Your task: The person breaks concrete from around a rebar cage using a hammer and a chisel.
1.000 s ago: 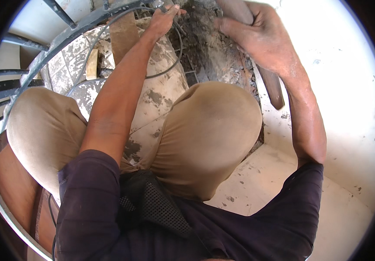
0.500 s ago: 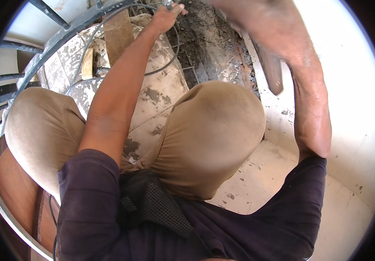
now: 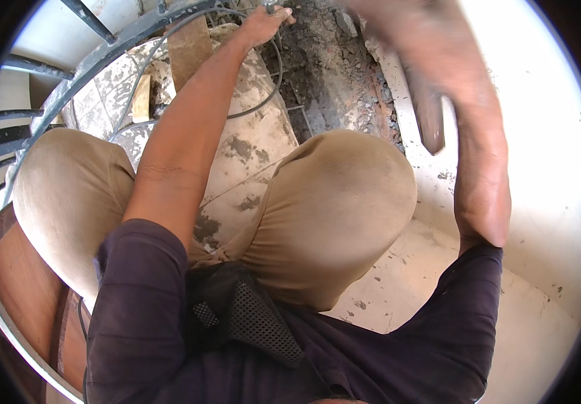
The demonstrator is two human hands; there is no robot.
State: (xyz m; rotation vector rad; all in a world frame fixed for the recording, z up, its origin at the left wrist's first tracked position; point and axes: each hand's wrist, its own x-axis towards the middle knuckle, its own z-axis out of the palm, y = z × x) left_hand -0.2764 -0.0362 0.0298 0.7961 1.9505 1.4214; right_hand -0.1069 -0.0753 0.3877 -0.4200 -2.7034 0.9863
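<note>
At the top edge, my left hand (image 3: pixel 267 25) is closed round a short grey metal rod (image 3: pixel 271 8), with one finger pointing to the right. Just under it lies a strip of broken dark rubble (image 3: pixel 334 74). My right hand (image 3: pixel 411 34), smeared by motion and partly cut off by the upper edge, grips a wooden handle (image 3: pixel 429 121). The butt of that handle points down beside my wrist; its other end is out of sight. What the rod's lower end touches is hidden.
A grey cable (image 3: pixel 279 74) loops round my left forearm. Stained pale tiles (image 3: pixel 243 151) lie between my knees, with a brown board (image 3: pixel 190 50) and a small wood block (image 3: pixel 141 99) on the left. A dark metal railing (image 3: pixel 68 87) curves there; a white wall (image 3: pixel 539 135) rises at right.
The view has shifted slightly. My right hand, blurred in both frames, and the wooden handle sit a little differently, the butt slightly lower. My left hand keeps its grip on the rod.
</note>
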